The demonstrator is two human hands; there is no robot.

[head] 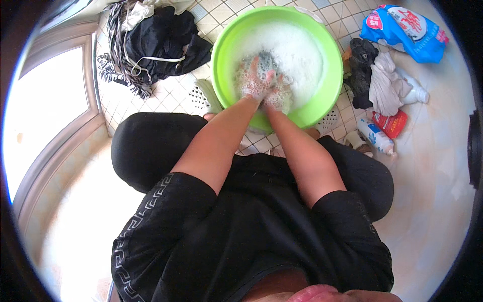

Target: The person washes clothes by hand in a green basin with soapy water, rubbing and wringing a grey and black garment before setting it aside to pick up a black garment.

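A lime-green plastic basin [222, 49] full of white suds [302, 53] stands on the tiled floor between my feet. Both hands are in it, at its near left part, coated with foam and close together. My left hand [256, 81] shows its thumb and some fingers spread above the bubbles. Just to the right, my right hand [278, 96] is bent and largely covered by lather. Dark wet cloth [266, 60] shows through the foam beside the fingers; whether either hand grips cloth under the suds cannot be told.
Left of the basin lies a heap of black clothing [162, 41] with striped fabric. On the right are a blue detergent bag [407, 32], dark and pale bunched cloths [386, 83], a white bottle [415, 92], a white-and-blue tube [375, 136] and a red packet [392, 122].
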